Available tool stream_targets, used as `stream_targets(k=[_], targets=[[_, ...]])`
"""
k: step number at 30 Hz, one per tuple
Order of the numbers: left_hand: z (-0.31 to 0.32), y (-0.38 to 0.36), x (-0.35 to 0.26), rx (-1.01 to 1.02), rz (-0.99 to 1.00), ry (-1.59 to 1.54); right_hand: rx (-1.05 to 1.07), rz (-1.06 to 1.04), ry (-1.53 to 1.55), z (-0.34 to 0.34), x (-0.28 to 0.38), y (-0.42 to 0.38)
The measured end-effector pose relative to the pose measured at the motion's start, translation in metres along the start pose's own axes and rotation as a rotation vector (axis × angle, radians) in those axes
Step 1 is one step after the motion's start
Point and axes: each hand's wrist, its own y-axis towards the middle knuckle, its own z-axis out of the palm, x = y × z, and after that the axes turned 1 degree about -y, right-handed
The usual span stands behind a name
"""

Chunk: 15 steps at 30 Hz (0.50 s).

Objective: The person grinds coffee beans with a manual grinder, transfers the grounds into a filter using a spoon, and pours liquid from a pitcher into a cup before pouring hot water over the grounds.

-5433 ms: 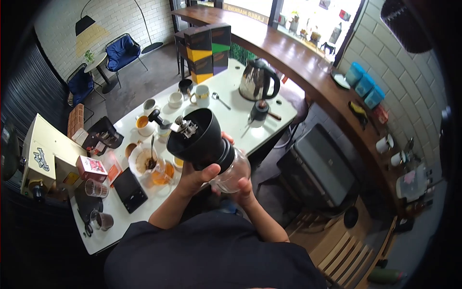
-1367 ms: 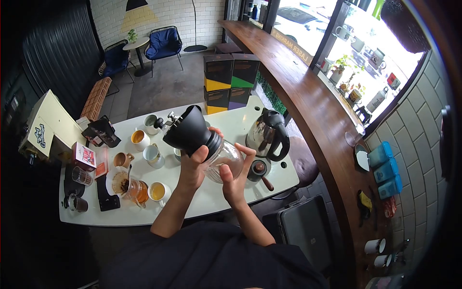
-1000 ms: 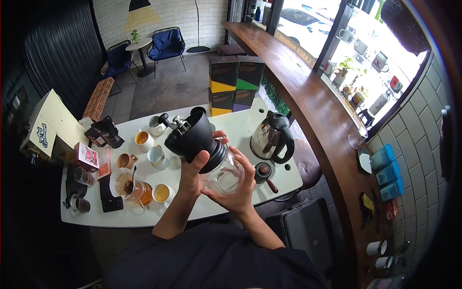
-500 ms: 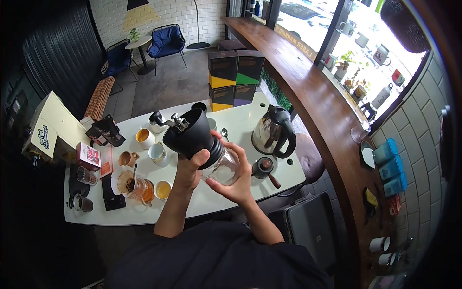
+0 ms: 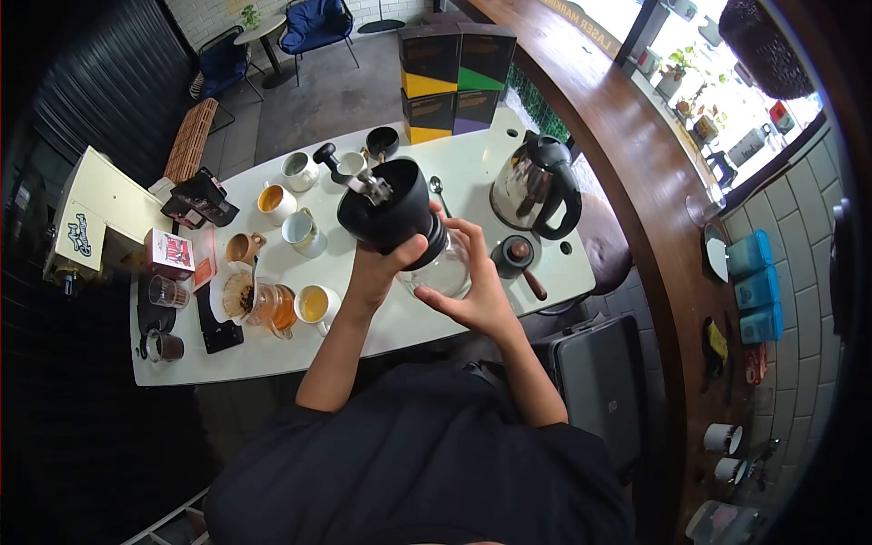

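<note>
Right above the white tabletop (image 5: 472, 163), both hands carry a manual coffee grinder with a black funnel-shaped top (image 5: 391, 216) and a clear glass jar (image 5: 442, 272) under it. The left hand (image 5: 380, 272) is wrapped closed around the narrow black neck, thumb across the front and fingers curled behind. The right hand (image 5: 477, 289) is closed more loosely about the glass jar — palm under it, fingers spread over its far side, thumb along the near side.

The grinder is held clear of the tabletop, over its near middle part, between a steel electric kettle with a black handle (image 5: 536, 186) on the right and a cluster of cups on the left. Its long axis is tilted: the open black mouth points up and away to the left, the glass jar down and toward the person's right. A small metal crank arm with a black knob (image 5: 350, 171) sticks out from the mouth toward the far left.

Near the left forearm stand a white cup of amber liquid (image 5: 315, 304) and a glass server with a paper-lined dripper (image 5: 254, 300). Just beside the jar on the right — a small dark round pot with a wooden handle (image 5: 520, 259). Stacked dark boxes with yellow, green and purple bands (image 5: 454, 82) stand at the far edge.
</note>
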Motion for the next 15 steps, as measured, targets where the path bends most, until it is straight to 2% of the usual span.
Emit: stream_targets(k=[2, 5, 6, 7, 9, 10, 12, 13, 15], targets=[[-0.01, -0.008, 0.007, -0.02, -0.059, 0.255, 0.065, 0.048, -0.163, 0.0, -0.008, -0.005], [0.006, -0.011, 0.001, -0.008, -0.074, 0.487, 0.009, 0.071, -0.192, 0.018, -0.035, -0.007], [0.001, -0.008, 0.011, 0.035, 0.007, 0.584, 0.033, 0.077, -0.124, 0.022, -0.048, -0.005], [-0.003, -0.009, 0.015, 0.062, -0.063, 0.574, 0.036, 0.082, -0.123, 0.026, -0.062, -0.005], [-0.012, -0.007, 0.024, 0.085, -0.077, 0.696, 0.059, 0.114, -0.054, 0.031, -0.079, -0.003], [-0.015, -0.011, 0.027, 0.079, -0.079, 0.695, -0.017, 0.14, 0.051, 0.035, -0.084, -0.006], [-0.018, -0.02, 0.033, 0.01, 0.034, 0.616, -0.062, 0.143, 0.062, 0.039, -0.092, -0.003], [-0.023, -0.024, 0.034, -0.003, 0.102, 0.679, -0.113, 0.142, 0.072, 0.04, -0.095, 0.001], [-0.026, -0.038, 0.034, -0.151, 0.012, 0.429, -0.159, 0.119, 0.081, 0.032, -0.102, 0.017]])
